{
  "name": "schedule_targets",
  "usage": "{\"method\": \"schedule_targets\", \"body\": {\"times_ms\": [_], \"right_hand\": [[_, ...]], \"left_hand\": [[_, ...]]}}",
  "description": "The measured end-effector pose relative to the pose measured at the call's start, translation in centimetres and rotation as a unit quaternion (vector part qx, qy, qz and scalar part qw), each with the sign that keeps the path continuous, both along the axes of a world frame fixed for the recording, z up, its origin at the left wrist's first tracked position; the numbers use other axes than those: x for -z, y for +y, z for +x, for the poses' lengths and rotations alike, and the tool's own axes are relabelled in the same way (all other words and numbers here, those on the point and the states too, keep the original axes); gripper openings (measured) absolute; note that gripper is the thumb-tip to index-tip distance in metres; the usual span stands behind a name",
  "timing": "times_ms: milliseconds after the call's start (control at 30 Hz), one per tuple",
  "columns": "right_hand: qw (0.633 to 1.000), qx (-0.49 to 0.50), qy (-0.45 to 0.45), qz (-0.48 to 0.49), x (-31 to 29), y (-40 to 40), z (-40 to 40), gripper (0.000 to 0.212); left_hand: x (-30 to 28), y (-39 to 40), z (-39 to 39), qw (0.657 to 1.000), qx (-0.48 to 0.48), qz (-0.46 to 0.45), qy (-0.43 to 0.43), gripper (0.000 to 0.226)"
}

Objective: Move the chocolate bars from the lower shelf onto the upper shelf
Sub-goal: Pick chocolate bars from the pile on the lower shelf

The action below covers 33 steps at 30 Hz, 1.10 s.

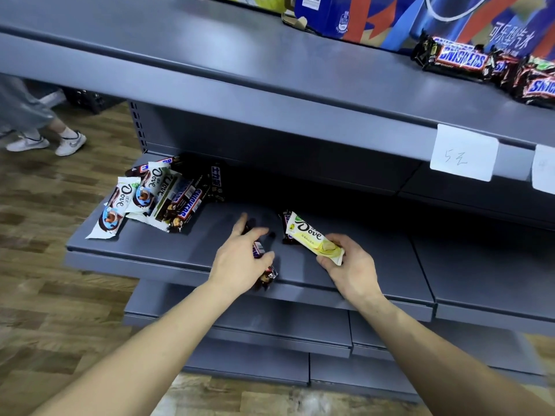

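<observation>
My left hand (pixel 240 259) grips a dark Snickers bar (pixel 265 270) near the front edge of the grey lower shelf (pixel 186 253). My right hand (pixel 351 265) holds the near end of a yellow-green Dove bar (pixel 309 234), with a dark bar (pixel 285 228) lying under it. A pile of white Dove bars (pixel 126 199) and Snickers bars (pixel 187 202) lies at the lower shelf's left end. On the grey upper shelf (pixel 270 85), at the right, lie several Snickers bars (pixel 459 60).
A blue and red carton (pixel 375 16) stands at the back of the upper shelf. White price tags (pixel 462 153) hang on its front rail. Lower grey shelves (pixel 270 325) jut out below. A person's legs in white shoes (pixel 48 139) stand on the wooden floor at left.
</observation>
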State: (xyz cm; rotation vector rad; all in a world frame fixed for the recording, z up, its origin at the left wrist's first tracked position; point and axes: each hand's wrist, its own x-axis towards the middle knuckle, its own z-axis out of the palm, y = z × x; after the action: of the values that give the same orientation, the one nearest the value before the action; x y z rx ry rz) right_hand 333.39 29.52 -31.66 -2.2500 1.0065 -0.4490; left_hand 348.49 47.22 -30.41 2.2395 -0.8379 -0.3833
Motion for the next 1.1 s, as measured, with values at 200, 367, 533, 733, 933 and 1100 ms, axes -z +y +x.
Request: {"method": "schedule_targets", "body": {"times_ms": [200, 367, 533, 733, 933, 1100], "right_hand": [[1.0, 0.015, 0.004, 0.0, 0.1, -0.1, -1.1, 0.043], [1.0, 0.022, 0.0, 0.005, 0.3, 0.0, -2.2, 0.042], [0.999, 0.005, 0.026, -0.024, -0.2, 0.3, -3.3, 0.045], [0.998, -0.024, 0.028, -0.056, -1.6, 0.3, -5.2, 0.048], [0.996, -0.047, 0.009, -0.073, -3.4, 0.8, -9.6, 0.047], [0.994, -0.062, 0.0, -0.095, -5.3, 1.1, -15.8, 0.048]], "left_hand": [[-0.2, 0.0, 0.6, 0.992, 0.097, 0.044, 0.063, 0.043], [-0.8, 0.1, 0.9, 0.973, 0.173, 0.118, -0.1, 0.049], [-0.8, 0.4, -0.5, 0.961, 0.14, 0.132, -0.2, 0.03], [-0.5, 1.6, -2.7, 0.938, 0.112, 0.096, -0.313, 0.024], [-1.8, 2.7, -7.1, 0.944, 0.109, 0.043, -0.308, 0.026], [-3.4, 3.3, -13.0, 0.94, 0.13, 0.039, -0.312, 0.034]]}}
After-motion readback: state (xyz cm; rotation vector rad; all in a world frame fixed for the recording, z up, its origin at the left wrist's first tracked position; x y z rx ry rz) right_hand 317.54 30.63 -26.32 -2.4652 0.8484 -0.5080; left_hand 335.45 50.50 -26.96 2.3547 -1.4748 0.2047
